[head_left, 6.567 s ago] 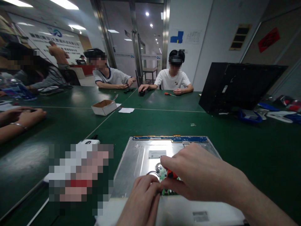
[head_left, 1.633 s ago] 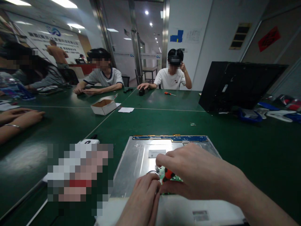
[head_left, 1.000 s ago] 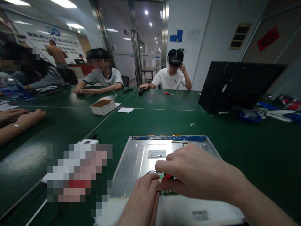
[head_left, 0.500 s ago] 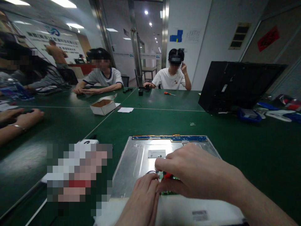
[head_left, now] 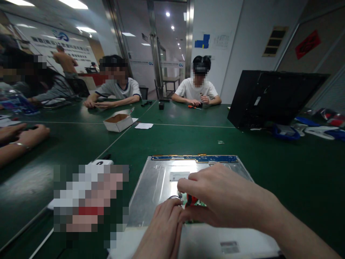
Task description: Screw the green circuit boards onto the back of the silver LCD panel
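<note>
A silver display panel point(head_left: 145, 201) lies flat on the table in front of me, with a blue circuit strip point(head_left: 172, 158) along its far edge. Closed round the red and black handle of a screwdriver point(head_left: 191, 200) is my right hand point(head_left: 215, 194), low over a green circuit board point(head_left: 201, 203) on the panel. The screwdriver's tip is hidden. My left hand point(head_left: 164, 223) rests with fingers stretched forward by the board, touching my right hand; its fingertips are partly covered. White sheeting point(head_left: 205, 239) covers the panel's near part.
Left of the panel is a blurred-out white item point(head_left: 104, 162). A small open box point(head_left: 118, 124) and white paper point(head_left: 144, 126) lie farther off. At right a black monitor-like panel point(head_left: 269, 97) stands tilted. Several people sit around the green table point(head_left: 172, 136); another person's hands point(head_left: 35, 136) are at left.
My hands stay in nearly the same place; the screwdriver handle shows slightly more between my fingers. The person across has lowered a raised hand to the table, bringing both hands together.
</note>
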`<state>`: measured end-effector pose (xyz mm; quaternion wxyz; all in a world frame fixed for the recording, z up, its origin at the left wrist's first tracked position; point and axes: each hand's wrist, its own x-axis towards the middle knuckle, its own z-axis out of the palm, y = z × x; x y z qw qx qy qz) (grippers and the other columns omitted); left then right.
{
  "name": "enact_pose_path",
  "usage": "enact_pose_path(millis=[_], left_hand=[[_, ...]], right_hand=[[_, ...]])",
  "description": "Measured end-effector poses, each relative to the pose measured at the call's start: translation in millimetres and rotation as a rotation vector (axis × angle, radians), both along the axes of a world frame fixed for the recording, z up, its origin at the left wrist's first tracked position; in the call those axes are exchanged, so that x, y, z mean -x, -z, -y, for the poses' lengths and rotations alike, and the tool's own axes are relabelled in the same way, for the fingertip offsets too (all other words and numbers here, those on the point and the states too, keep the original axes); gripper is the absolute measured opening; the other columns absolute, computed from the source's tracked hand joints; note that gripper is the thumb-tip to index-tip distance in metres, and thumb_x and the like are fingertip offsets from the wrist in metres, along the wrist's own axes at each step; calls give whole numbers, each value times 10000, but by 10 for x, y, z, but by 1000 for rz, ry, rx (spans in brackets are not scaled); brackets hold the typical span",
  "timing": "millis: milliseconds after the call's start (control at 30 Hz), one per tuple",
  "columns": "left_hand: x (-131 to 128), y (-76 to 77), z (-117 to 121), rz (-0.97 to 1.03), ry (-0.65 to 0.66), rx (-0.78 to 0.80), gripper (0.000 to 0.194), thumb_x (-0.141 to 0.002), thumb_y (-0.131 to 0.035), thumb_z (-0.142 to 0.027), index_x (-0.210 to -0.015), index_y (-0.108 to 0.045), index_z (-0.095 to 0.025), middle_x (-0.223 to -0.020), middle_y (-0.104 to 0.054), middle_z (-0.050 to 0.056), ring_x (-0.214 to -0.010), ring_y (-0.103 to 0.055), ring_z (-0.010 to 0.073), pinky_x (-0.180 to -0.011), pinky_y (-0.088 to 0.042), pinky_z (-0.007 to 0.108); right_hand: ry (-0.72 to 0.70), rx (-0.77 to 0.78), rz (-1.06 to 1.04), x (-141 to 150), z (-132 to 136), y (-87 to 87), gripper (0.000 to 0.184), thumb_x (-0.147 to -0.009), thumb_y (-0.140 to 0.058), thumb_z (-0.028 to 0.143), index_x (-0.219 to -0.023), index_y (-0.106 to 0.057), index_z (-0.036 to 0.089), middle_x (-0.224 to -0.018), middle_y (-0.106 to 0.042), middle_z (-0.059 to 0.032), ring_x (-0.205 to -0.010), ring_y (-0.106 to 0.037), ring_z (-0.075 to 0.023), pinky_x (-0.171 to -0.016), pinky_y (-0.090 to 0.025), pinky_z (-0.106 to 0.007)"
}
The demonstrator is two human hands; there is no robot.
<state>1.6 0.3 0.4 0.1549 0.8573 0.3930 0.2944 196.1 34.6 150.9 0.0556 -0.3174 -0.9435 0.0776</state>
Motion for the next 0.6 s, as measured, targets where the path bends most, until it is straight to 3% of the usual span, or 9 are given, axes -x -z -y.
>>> enact_pose_path(millis=[133, 267, 433, 600], left_hand=[[2, -58, 25, -24, -3, 30, 227, -911, -447, -151, -1104, -555, -204, -1134, -606, 114, -1034, -594, 248, -881, -546, 396], [-17, -93, 20, -47, 2, 73, 209, -914, -459, -155, -1089, -561, -207, -1163, -594, 112, -1068, -577, 251, -912, -535, 398], [-27, -79, 9, 0, -4, 38, 228, -914, -443, -139, -1108, -548, -196, -1147, -594, 127, -1054, -580, 254, -894, -536, 411], [-16, -81, 21, -26, -2, 82, 139, -902, -460, -136, -985, -552, -199, -1117, -602, 113, -1026, -589, 245, -885, -539, 395]], right_hand=[[0, -20, 9, 5, 11, -8, 56, -889, -524, 246, -922, -501, 208, -792, -642, 12, -600, -523, -132, -480, -226, -286], [-30, -25, 0, 7, 26, -30, 154, -801, -549, 201, -931, -467, 199, -820, -609, 4, -603, -496, -132, -469, -250, -275], [0, -17, 2, 4, 12, -15, 106, -894, -533, 289, -944, -485, 208, -833, -631, 3, -629, -520, -139, -488, -241, -276], [-5, -1, 5, -12, 16, -11, 112, -897, -511, 200, -1005, -482, 202, -868, -642, -1, -635, -522, -138, -490, -233, -278]])
